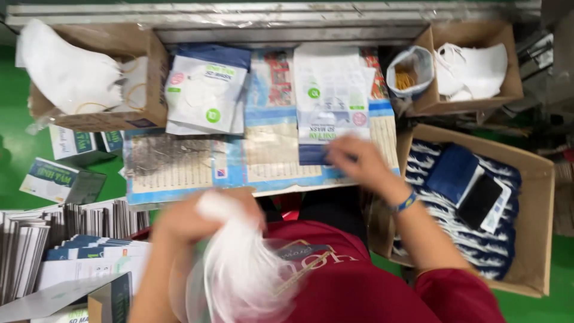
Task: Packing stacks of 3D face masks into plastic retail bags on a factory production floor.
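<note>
The left hand point(191, 218) grips a bunch of thin white masks point(239, 269) above the lap, clear of the worktop. The right hand point(359, 161) pinches the near end of the mask pouch stack point(332, 98) by the worktop's point(179, 167) front edge.

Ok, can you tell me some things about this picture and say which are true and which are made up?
1. The left hand holds a clear plastic bag. True.
2. The right hand reaches into the box of white masks. False: it is on the stack of packets on the table.
3. The right wrist wears a blue band. True.
4. The person's shirt is green. False: it is red.
5. A black phone lies in the box at right. True.
</note>
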